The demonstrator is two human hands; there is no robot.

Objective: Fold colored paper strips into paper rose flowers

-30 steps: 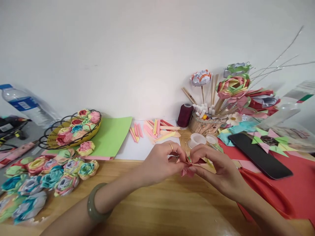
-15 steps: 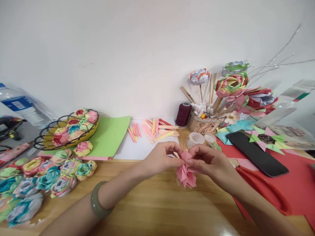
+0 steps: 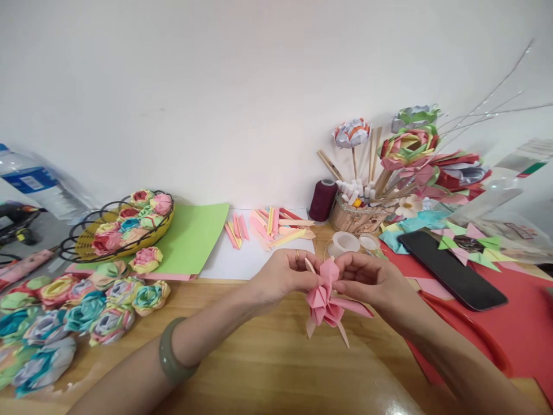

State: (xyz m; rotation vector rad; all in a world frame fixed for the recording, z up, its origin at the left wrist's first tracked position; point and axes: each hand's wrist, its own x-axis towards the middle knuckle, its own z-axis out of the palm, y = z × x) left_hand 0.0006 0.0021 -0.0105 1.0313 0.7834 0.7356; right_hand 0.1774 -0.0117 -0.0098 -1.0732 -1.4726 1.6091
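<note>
Both hands pinch the top of a pink folded paper flower (image 3: 325, 300), the left hand (image 3: 283, 275) closed on it from one side and the right hand (image 3: 367, 280) from the other, so it hangs just above the wooden table (image 3: 276, 369) with its pointed petals splaying downward. Behind the hands lie folded paper strips (image 3: 276, 226) on white paper, with tape rolls (image 3: 345, 244) nearby; a cluster of finished paper roses (image 3: 82, 305) sits well off to the left and a black phone (image 3: 451, 268) to the right

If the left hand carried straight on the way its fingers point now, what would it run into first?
The left hand points right, fingertips already on the pink folded-paper flower; just beyond it would likely meet the right hand, though depth is unclear.
</note>
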